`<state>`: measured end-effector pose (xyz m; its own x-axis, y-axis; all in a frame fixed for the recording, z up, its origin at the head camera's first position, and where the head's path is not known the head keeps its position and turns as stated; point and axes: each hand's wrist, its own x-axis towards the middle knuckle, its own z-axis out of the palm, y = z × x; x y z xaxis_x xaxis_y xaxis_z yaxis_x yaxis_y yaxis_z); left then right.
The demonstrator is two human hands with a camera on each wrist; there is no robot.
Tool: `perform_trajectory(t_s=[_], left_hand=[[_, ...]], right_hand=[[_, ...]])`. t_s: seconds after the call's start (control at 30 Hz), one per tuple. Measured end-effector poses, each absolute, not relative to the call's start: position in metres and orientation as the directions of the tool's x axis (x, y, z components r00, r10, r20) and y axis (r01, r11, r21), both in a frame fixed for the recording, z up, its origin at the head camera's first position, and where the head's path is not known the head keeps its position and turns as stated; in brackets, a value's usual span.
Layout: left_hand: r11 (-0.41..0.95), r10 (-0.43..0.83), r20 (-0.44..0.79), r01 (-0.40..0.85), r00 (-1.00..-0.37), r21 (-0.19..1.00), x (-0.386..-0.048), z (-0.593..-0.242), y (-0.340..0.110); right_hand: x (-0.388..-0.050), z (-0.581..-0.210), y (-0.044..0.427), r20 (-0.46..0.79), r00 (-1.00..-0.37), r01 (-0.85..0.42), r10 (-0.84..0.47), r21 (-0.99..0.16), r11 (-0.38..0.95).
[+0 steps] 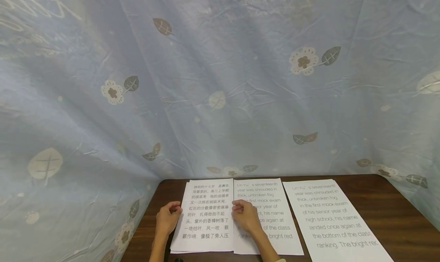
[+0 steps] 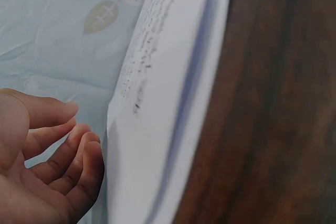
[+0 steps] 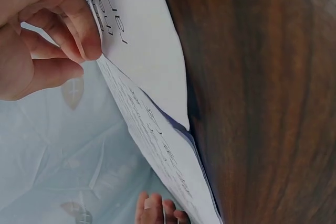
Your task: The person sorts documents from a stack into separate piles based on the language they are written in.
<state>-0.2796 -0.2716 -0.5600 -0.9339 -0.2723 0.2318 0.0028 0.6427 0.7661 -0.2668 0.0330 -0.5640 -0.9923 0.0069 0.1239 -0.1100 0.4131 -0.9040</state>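
A sheet of printed Chinese text (image 1: 206, 243) lies on the table over at least one more sheet, whose edge shows at its left. Against its right edge lies a sheet of English text (image 1: 275, 246). My left hand (image 1: 168, 218) is beside the Chinese sheet's left edge, its fingers loosely bent; in the left wrist view, nothing lies between thumb and fingertips. Over the English sheet, my right hand (image 1: 246, 218) has its fingertips at the seam of the two sheets. The right wrist view shows its fingers (image 3: 89, 43) at the paper, the thumb slightly apart.
Another sheet with the same English text (image 1: 337, 223) lies at a slant to the right. Dark wood shows on the table (image 1: 395, 212) around the papers. A pale blue patterned cloth (image 1: 220, 82) hangs behind and at the left. A small black thing (image 1: 178, 260) shows at the front edge.
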Motion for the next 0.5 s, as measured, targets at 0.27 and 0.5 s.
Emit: perform_trajectory(t_s=[0.27, 0.5], left_hand=[[0.601, -0.272, 0.194, -0.009, -0.943, 0.799, -0.276, -0.553, -0.267], [0.559, -0.270, 0.173, -0.008, -0.947, 0.829, -0.274, -0.547, -0.257]], right_hand=[[-0.268, -0.564, 0.039, 0.106, -0.994, -0.090, 0.015, -0.902, 0.423], [-0.267, -0.561, 0.043, 0.082, -0.996, -0.066, 0.019, -0.904, 0.422]])
